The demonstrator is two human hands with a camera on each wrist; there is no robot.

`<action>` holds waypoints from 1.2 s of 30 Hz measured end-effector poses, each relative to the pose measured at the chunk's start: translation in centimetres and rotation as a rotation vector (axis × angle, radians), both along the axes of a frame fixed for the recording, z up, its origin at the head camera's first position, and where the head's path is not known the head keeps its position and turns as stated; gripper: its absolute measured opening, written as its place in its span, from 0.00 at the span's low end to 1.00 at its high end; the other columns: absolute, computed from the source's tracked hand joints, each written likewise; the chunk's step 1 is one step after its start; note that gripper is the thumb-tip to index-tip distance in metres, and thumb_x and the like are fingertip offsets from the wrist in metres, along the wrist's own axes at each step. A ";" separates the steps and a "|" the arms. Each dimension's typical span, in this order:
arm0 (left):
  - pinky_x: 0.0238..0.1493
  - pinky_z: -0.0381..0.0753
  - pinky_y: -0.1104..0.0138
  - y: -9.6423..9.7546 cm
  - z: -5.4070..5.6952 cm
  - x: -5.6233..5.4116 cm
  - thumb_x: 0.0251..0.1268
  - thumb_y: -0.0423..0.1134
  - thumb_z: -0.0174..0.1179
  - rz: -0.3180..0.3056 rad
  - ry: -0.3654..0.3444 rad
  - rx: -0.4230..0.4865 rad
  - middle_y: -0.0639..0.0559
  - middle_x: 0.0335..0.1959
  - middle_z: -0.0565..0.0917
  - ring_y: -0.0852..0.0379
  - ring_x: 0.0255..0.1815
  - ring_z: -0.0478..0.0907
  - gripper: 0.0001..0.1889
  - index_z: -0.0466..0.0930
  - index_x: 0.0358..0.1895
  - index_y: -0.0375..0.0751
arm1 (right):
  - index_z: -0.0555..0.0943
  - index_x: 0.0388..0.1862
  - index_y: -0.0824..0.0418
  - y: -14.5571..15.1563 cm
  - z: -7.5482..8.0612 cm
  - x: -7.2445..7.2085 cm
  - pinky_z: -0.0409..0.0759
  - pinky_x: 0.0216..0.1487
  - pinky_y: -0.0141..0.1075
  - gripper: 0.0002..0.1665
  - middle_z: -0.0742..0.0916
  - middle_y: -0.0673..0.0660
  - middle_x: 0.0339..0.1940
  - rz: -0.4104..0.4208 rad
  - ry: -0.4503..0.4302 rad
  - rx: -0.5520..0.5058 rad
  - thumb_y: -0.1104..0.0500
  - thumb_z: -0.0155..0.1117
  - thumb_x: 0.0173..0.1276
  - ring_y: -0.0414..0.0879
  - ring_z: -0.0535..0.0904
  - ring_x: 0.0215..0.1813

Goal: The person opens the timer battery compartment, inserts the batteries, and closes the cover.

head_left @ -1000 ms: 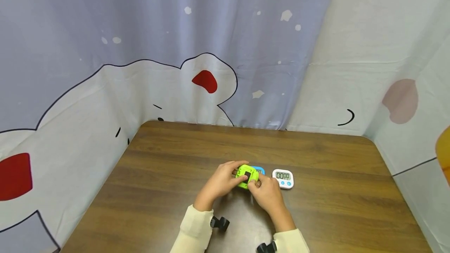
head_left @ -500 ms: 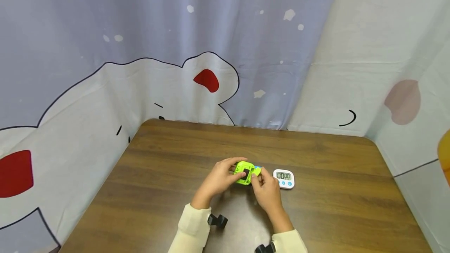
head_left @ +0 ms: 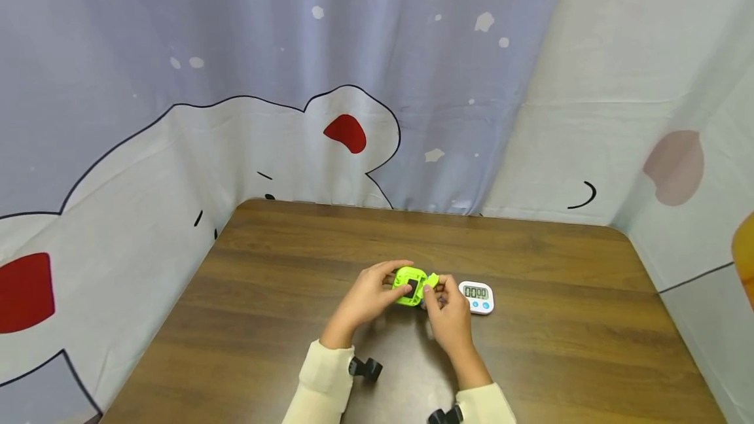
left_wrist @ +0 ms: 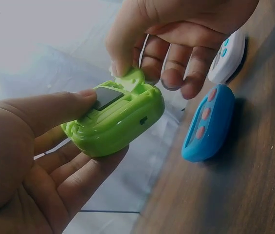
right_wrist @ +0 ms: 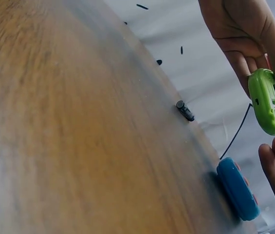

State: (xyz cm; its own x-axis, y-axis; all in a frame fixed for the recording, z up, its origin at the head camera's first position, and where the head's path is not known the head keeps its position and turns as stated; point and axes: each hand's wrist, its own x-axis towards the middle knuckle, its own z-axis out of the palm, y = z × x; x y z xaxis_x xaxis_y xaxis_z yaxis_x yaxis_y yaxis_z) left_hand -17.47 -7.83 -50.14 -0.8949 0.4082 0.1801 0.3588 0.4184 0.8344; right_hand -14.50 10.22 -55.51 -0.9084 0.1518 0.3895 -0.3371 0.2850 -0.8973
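Observation:
My left hand [head_left: 366, 296] holds a lime-green digital timer [left_wrist: 120, 124] above the table, its back facing up and the thumb lying on a dark rectangle there. Between thumb and fingers, my right hand [head_left: 450, 319] pinches a small green battery cover [left_wrist: 132, 79] at the timer's edge. The cover is tilted up, and the battery slot beneath shows partly. Whether the cover still touches the timer, I cannot tell. Just beyond the hands a blue timer [left_wrist: 210, 124] with pink buttons stands on the table; the head view mostly hides it.
A white timer [head_left: 477, 298] with blue buttons lies right of my right hand. In the right wrist view a small dark cylinder, like a battery [right_wrist: 185, 111], lies on the wooden table [head_left: 283, 241]. Printed curtains [head_left: 448, 84] hang behind the table and along its sides.
My right hand has lifted the green cover up and to the right from the timer's back. The left hand has shifted slightly up and left with the timer.

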 end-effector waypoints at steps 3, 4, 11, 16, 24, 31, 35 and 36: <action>0.42 0.81 0.71 -0.1 0.0 0.0 0.65 0.41 0.65 0.013 -0.018 0.004 0.50 0.57 0.80 0.58 0.46 0.83 0.24 0.75 0.64 0.46 | 0.77 0.40 0.67 0.0 0.6 0.2 0.84 0.31 0.39 0.04 0.84 0.59 0.31 0.019 -0.033 -0.079 0.70 0.61 0.68 0.53 0.84 0.30; 0.42 0.81 0.71 -0.1 0.1 0.0 0.65 0.41 0.65 0.015 -0.024 0.006 0.50 0.57 0.80 0.59 0.46 0.83 0.24 0.75 0.64 0.46 | 0.76 0.41 0.69 0.0 1.1 0.4 0.85 0.33 0.40 0.04 0.84 0.61 0.32 0.022 -0.042 -0.092 0.71 0.60 0.69 0.53 0.84 0.32; 0.39 0.82 0.69 -0.9 0.4 -0.2 0.65 0.42 0.66 0.079 -0.026 0.031 0.48 0.53 0.80 0.54 0.46 0.83 0.24 0.76 0.64 0.46 | 0.79 0.41 0.75 -0.4 3.8 1.5 0.85 0.37 0.41 0.05 0.84 0.65 0.33 0.041 -0.107 -0.121 0.72 0.59 0.68 0.48 0.84 0.36; 0.34 0.83 0.68 -1.7 0.8 -0.3 0.65 0.40 0.66 0.168 -0.016 0.127 0.46 0.52 0.80 0.53 0.46 0.84 0.25 0.75 0.65 0.47 | 0.80 0.45 0.71 -0.7 2.4 0.8 0.83 0.31 0.33 0.09 0.85 0.62 0.31 0.125 -0.142 -0.106 0.70 0.63 0.67 0.48 0.83 0.29; 0.33 0.84 0.62 -2.2 1.2 -0.3 0.66 0.45 0.64 0.222 -0.061 0.242 0.47 0.47 0.85 0.59 0.44 0.84 0.25 0.73 0.66 0.57 | 0.79 0.45 0.57 -1.5 0.4 0.8 0.79 0.31 0.31 0.10 0.85 0.47 0.27 0.259 -0.289 0.133 0.59 0.67 0.66 0.39 0.81 0.29; 0.36 0.84 0.55 -2.1 1.2 -0.3 0.66 0.45 0.64 0.215 -0.078 0.276 0.46 0.47 0.85 0.57 0.46 0.84 0.26 0.72 0.67 0.51 | 0.78 0.43 0.60 -1.8 -0.2 1.1 0.80 0.26 0.34 0.08 0.84 0.48 0.28 0.407 -0.372 0.241 0.57 0.64 0.69 0.41 0.81 0.27; 0.35 0.83 0.65 -1.9 1.1 -0.2 0.66 0.45 0.64 0.203 -0.076 0.267 0.46 0.47 0.85 0.58 0.46 0.84 0.25 0.73 0.66 0.53 | 0.79 0.44 0.62 -1.7 -0.5 1.1 0.80 0.24 0.34 0.10 0.83 0.49 0.29 0.453 -0.397 0.300 0.58 0.64 0.69 0.40 0.80 0.24; 0.34 0.83 0.67 -1.9 1.1 -0.2 0.66 0.45 0.64 0.199 -0.076 0.268 0.46 0.47 0.85 0.58 0.46 0.84 0.25 0.73 0.66 0.53 | 0.79 0.44 0.62 -1.7 -0.6 1.1 0.80 0.24 0.33 0.10 0.82 0.49 0.29 0.456 -0.393 0.320 0.58 0.64 0.68 0.39 0.80 0.24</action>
State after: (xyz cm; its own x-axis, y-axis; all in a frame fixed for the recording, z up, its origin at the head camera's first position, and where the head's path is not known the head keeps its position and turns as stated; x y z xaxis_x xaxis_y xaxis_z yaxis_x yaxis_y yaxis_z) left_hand -17.69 -9.71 -49.02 -0.9673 0.1709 0.1873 0.2248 0.2361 0.9454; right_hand -13.42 8.49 -56.08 -0.9373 -0.3479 -0.0203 -0.1532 0.4636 -0.8727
